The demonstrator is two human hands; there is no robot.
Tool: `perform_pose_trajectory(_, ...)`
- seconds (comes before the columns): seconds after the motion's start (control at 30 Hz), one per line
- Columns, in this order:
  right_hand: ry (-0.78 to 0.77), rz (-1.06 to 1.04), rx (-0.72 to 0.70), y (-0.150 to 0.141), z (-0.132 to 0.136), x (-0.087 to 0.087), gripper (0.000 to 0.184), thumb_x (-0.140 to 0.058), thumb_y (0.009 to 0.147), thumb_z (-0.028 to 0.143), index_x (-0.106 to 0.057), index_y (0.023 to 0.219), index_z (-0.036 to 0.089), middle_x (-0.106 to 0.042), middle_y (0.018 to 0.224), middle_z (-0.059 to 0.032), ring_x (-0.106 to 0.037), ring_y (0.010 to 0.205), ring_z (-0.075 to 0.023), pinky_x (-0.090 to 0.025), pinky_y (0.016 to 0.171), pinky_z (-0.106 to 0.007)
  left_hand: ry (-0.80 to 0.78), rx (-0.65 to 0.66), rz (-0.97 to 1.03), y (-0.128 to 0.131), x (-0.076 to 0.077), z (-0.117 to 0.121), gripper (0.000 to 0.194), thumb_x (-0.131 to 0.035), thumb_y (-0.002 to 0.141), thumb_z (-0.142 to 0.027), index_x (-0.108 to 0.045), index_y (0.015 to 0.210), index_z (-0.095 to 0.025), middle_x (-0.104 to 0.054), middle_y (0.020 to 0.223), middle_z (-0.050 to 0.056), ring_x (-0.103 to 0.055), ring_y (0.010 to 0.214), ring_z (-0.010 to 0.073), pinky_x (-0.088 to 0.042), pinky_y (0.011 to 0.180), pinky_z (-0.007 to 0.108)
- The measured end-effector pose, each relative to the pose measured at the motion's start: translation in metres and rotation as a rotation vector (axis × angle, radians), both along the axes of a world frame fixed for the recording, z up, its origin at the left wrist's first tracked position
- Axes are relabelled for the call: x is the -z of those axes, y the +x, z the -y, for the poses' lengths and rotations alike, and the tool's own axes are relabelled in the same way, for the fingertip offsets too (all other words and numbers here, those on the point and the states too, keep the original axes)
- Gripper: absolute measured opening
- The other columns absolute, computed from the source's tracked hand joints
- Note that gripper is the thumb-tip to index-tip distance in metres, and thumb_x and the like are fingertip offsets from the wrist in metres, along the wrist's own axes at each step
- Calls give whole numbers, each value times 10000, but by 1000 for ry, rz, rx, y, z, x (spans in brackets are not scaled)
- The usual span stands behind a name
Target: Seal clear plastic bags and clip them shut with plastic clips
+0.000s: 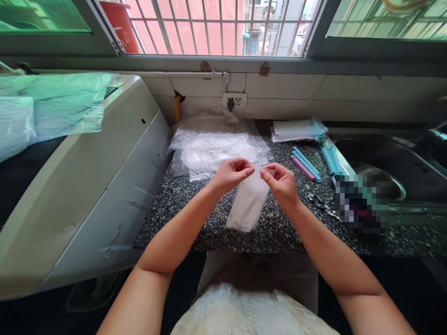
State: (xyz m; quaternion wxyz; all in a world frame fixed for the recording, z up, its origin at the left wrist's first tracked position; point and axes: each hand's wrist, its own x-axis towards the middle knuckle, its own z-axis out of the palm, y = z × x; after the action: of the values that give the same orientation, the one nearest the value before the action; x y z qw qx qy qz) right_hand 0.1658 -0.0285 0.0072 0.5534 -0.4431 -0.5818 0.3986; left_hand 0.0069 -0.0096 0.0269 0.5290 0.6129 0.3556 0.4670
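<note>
A small clear plastic bag hangs between my two hands above the speckled counter. My left hand pinches its top edge near the left corner. With thumb and finger, my right hand grips the top edge on the other side. The bag looks flat, and I cannot make out anything inside it. Behind my hands lies a pile of clear plastic bags. To the right of my right hand rest several blue strips and pink strips.
A stack of clear bags lies at the back right, and more blue strips lie by the metal sink. A beaded chain is beside a pixelated patch. A white machine borders the counter's left. A socket is on the wall.
</note>
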Motion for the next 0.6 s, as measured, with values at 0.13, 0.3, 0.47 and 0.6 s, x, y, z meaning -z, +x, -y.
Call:
perform_pose_trajectory(0.13,14,-15,25,1,0,-1,204,-674,688,365,-582,681,183,-547,614,31,-477,567,-93,-400,556,-242,5,-11,-7,-3,-2,-1,252,-725,646,-354,-583,605,-151,-511,566,-29,-432,544,71,-352,520,224)
perform_pose_trajectory(0.3,30,-2,27,1,0,-1,195,-665,696,355,-575,678,183,-541,615,34,-475,571,-91,-407,557,-242,30,-23,-62,-3,-2,-2,306,-715,648,-419,-566,606,-155,-476,559,-31,-407,544,74,-326,511,229)
perform_pose_trajectory(0.47,54,42,19,-1,1,-1,202,-646,715,355,-560,660,181,-535,606,33,-469,568,-90,-403,557,-243,29,-25,-143,-2,0,-1,313,-731,624,-440,-626,694,-154,-495,582,-28,-412,563,81,-323,524,234)
perform_pose_trajectory(0.6,43,67,8,-2,2,-2,220,-644,715,384,-559,670,186,-543,610,27,-474,569,-94,-404,554,-247,31,-2,-97,-1,2,-1,334,-721,624,-468,-593,612,-159,-414,524,-45,-359,523,75,-288,501,240)
